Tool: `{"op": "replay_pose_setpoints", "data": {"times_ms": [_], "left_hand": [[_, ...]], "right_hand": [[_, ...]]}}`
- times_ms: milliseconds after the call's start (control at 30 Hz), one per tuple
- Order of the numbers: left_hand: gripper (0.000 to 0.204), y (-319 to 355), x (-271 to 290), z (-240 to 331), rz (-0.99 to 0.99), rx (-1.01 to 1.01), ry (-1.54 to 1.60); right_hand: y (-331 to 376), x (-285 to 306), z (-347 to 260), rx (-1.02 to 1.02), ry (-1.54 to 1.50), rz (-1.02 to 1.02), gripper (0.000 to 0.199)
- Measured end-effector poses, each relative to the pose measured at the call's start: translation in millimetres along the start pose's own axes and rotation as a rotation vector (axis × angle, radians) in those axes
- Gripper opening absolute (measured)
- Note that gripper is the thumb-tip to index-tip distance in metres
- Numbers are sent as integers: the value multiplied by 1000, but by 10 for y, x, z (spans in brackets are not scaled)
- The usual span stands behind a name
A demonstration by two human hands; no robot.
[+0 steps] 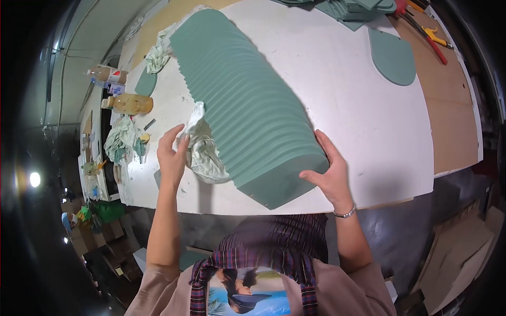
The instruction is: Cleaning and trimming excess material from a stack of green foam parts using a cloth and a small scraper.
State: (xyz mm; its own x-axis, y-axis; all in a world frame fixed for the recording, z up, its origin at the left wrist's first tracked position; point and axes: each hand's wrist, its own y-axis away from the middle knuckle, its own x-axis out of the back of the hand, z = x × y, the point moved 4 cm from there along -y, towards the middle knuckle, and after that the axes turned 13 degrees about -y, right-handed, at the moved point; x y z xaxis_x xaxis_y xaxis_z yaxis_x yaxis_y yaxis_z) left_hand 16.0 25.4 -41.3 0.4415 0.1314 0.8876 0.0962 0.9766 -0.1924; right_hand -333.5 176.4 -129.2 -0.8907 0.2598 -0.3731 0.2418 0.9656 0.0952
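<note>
Right hand [333,176] has its grip spread against the near end of the green panel row [242,97], can't tell if it's really clamping. Left hand [173,154] is loosely open by a crumpled cloth [205,160]. Row's fanned diagonally across the worktop [369,131], looks mostly lined up imo, but a loose panel [392,57] and a pile of panels [353,10] sit outside it
</note>
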Motion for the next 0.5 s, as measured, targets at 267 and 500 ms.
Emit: {"op": "replay_pose_setpoints", "data": {"times_ms": [267,500], "left_hand": [[21,416,151,-769,-55,37,-41],[14,671,842,-2307,266,401,138]], "right_hand": [[72,-60,111,-14,54,121,88],[78,-49,261,149,157,153,86]]}}
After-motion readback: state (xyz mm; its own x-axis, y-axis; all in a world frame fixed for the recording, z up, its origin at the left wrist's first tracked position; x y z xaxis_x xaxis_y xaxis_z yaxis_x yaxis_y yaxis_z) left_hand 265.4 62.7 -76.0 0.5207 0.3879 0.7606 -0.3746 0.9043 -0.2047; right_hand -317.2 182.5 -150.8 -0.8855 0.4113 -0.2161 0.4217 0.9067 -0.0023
